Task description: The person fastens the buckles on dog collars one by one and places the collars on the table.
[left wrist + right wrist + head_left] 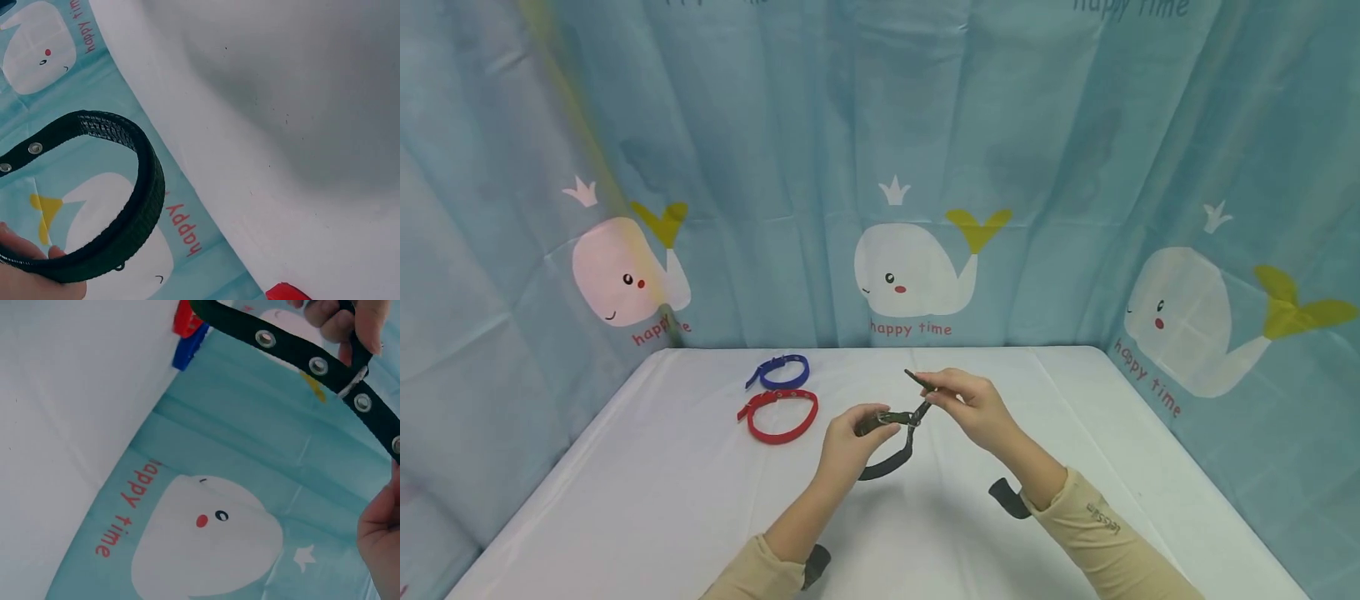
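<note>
A dark green pet collar (887, 467) with metal eyelets is held up in a loop above the white table. My left hand (850, 442) pinches it by the buckle end between thumb and fingers. With thumb and fingertips my right hand (973, 408) grips the free strap end, which passes through the metal buckle. In the right wrist view, eyelets line the strap (319, 365) on both sides of the buckle frame. The left wrist view shows the padded loop of the collar (150, 187) hanging beside the left fingers.
A red collar (782, 437) and a blue collar (790, 383), each closed in a ring, lie on the white table (647, 500) to the left of the hands. Behind the table hangs a light blue curtain (790, 275) with whale prints.
</note>
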`<state>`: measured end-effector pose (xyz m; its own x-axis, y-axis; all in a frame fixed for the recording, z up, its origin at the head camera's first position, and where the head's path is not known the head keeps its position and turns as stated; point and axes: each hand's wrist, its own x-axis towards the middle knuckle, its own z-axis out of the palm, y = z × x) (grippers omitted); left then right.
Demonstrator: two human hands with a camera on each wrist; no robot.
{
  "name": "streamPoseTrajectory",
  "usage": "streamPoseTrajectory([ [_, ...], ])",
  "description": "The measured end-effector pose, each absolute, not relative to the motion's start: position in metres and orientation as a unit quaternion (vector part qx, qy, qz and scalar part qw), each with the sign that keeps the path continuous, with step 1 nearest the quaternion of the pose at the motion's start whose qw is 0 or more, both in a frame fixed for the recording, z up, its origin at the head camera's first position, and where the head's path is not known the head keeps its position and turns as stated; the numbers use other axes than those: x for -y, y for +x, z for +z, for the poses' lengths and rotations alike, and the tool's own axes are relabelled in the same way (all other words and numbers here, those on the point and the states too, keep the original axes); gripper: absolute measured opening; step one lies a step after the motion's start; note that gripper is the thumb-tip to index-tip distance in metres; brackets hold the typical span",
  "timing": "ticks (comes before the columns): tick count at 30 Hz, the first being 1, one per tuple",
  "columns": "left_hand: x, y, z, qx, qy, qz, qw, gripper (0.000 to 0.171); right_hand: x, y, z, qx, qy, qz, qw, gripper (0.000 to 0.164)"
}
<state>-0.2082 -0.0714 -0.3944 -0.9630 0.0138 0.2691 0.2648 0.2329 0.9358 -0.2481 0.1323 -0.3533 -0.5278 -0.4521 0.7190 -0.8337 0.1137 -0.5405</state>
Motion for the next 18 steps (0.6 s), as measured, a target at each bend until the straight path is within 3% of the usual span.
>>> streamPoseTrajectory([
  [9,0.077,-0.21,-0.389,0.778,-0.051,-0.623,0.066,0.029,-0.145,-0.254,-0.353,0.724,0.548,0.365,0.208,0.03],
  [18,0.079,-0.208,-0.386,0.778,-0.098,-0.619,0.054,0.028,-0.142,-0.256,-0.356,0.7,0.61,0.307,0.21,0.032],
])
